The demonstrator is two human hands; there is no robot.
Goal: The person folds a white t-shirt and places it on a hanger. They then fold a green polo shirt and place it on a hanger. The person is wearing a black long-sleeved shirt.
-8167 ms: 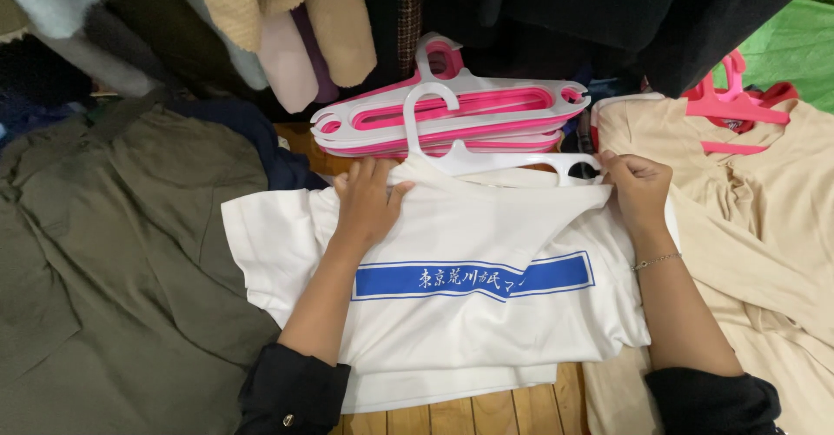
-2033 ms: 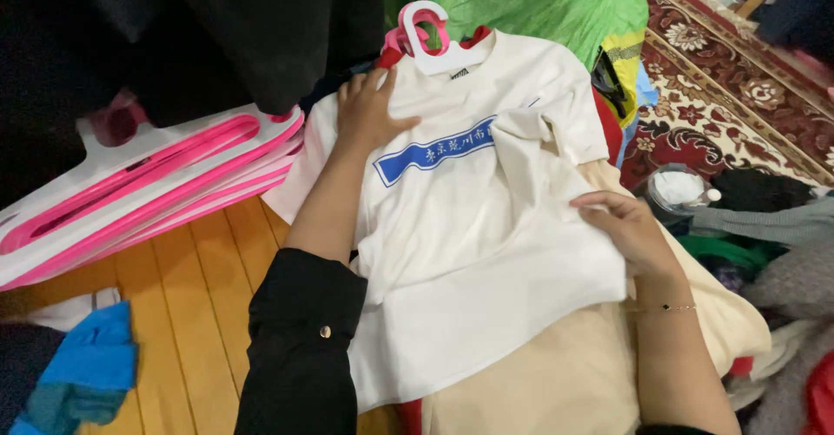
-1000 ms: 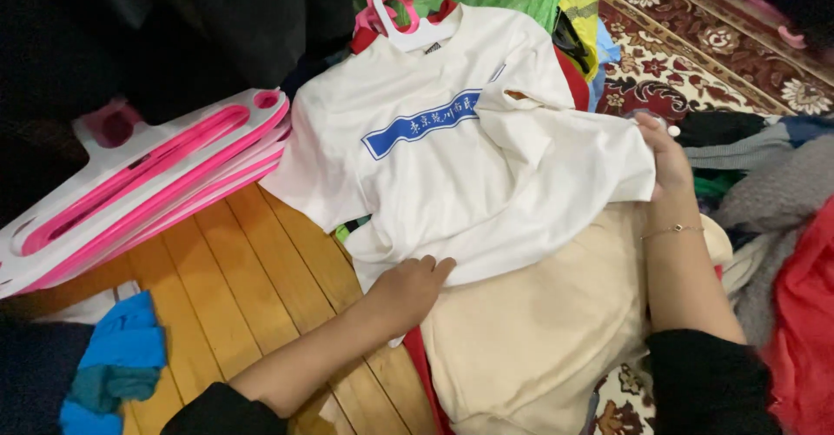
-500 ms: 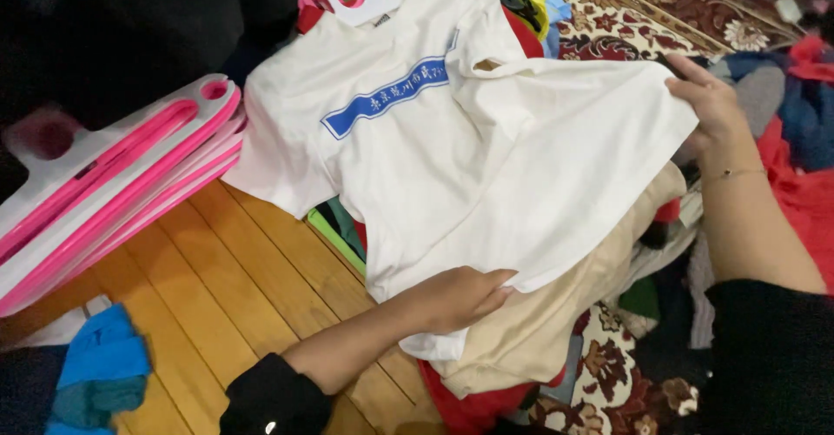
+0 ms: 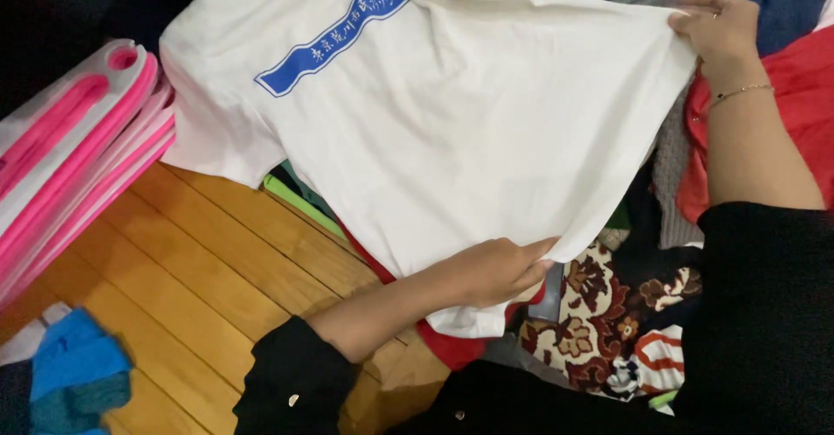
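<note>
Head view: my left hand (image 5: 495,270) pinches the white t-shirt (image 5: 469,113) hem near me, right hand (image 5: 717,22) grips its far-right edge, stretching it flat above the clothes pile (image 5: 625,305); pink hangers (image 5: 69,157) left.

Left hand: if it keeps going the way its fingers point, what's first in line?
Likely the patterned rug just past the white t-shirt's hem, which the left hand already grips; depth is unclear.

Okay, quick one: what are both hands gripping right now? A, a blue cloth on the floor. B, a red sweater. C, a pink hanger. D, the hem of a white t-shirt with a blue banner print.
D: the left hand and right hand each pinch an edge of the white t-shirt, stretched between them; the pink hangers lie untouched.
</note>
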